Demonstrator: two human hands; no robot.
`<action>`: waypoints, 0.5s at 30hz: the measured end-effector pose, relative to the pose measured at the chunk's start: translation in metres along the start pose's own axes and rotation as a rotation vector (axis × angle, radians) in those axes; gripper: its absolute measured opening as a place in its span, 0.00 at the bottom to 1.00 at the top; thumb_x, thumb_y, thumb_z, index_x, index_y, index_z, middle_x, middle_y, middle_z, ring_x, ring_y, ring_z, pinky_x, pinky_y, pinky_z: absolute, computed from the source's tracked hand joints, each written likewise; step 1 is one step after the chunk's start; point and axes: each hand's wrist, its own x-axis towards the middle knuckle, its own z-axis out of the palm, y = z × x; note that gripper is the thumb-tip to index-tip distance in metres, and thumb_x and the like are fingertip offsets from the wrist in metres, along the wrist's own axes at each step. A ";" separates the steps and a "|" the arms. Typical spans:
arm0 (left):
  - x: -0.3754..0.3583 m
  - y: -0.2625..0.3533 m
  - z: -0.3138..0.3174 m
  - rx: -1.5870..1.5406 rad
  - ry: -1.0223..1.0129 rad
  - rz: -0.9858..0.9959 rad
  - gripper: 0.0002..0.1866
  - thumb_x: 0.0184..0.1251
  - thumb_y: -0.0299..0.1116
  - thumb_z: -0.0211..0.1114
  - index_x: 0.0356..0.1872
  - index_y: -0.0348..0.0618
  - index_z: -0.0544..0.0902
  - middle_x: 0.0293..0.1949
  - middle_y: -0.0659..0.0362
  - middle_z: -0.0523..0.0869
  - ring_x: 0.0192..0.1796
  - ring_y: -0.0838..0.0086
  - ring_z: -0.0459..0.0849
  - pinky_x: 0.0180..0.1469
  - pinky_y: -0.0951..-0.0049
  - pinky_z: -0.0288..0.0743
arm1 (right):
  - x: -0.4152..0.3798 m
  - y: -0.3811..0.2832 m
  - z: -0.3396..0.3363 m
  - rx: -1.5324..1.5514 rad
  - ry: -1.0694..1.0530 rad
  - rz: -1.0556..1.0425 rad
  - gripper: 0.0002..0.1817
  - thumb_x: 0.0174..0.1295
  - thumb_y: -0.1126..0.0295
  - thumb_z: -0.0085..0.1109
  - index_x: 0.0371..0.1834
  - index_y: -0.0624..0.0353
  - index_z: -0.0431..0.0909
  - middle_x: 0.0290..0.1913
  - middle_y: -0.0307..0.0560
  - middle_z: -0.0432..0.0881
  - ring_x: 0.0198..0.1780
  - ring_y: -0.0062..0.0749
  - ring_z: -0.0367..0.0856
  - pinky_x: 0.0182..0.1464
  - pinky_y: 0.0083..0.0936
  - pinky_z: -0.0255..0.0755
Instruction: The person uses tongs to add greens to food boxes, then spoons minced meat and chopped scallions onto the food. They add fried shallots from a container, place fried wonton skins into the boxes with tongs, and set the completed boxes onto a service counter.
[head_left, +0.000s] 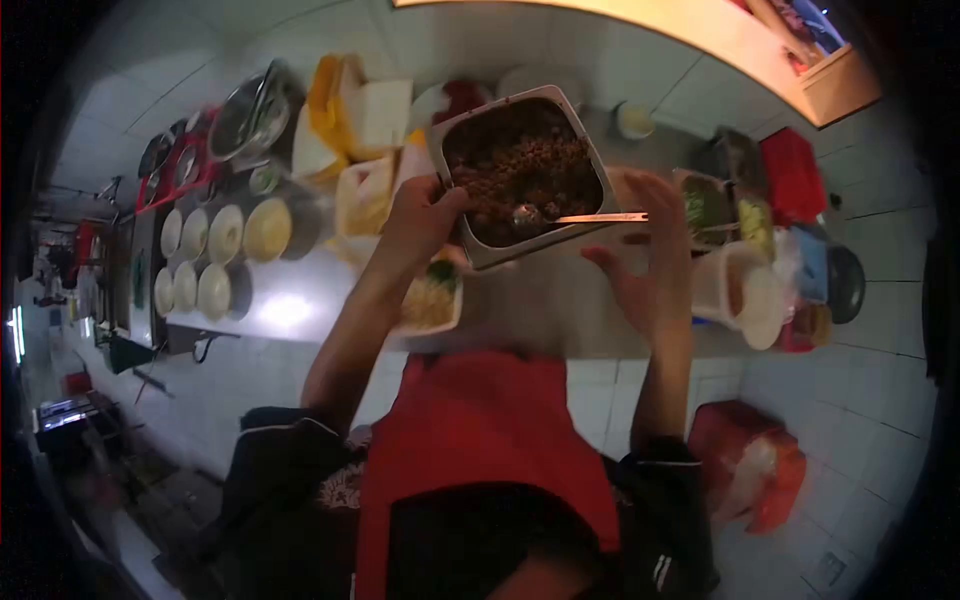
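Observation:
My left hand (425, 220) grips the left rim of a square metal pan (540, 240), its thumb over the edge. The pan is tilted above the counter and holds dark brown minced food (540, 155). A metal spoon (590, 217) rests in the food, its handle reaching over the right rim. Just right of the pan is my right hand (650, 260), slightly blurred, with thumb and fingers apart and nothing visible in it. Below my left wrist a container of pale shredded food with some green (430, 300) stands on the counter, partly hidden by my forearm.
Several pale bowls (213, 290) stand in rows on the steel counter (300, 285) at left. At right are a pan of chopped greens (705, 205), a white tub (715, 285) and a red container (793, 175). A red bin (725, 440) stands below.

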 end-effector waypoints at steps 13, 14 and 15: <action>-0.188 -0.067 -0.235 0.054 0.388 -0.142 0.09 0.61 0.23 0.57 0.38 0.28 0.82 0.31 0.58 0.85 0.28 0.78 0.82 0.30 0.75 0.79 | -0.047 -0.169 0.216 -0.308 -0.436 -0.407 0.08 0.53 0.68 0.65 0.37 0.49 0.85 0.30 0.35 0.83 0.37 0.35 0.81 0.33 0.33 0.75; -0.192 -0.072 -0.249 0.077 0.403 -0.134 0.09 0.61 0.23 0.57 0.38 0.28 0.82 0.31 0.58 0.85 0.29 0.78 0.82 0.30 0.75 0.79 | -0.052 -0.177 0.228 -0.294 -0.479 -0.411 0.06 0.53 0.69 0.62 0.35 0.51 0.82 0.30 0.38 0.82 0.38 0.37 0.81 0.35 0.34 0.75; -0.196 -0.074 -0.254 0.055 0.424 -0.140 0.10 0.61 0.23 0.57 0.39 0.27 0.82 0.31 0.57 0.85 0.29 0.77 0.82 0.30 0.75 0.80 | -0.057 -0.180 0.235 -0.285 -0.518 -0.411 0.05 0.52 0.71 0.60 0.33 0.53 0.80 0.30 0.41 0.82 0.40 0.39 0.81 0.37 0.36 0.76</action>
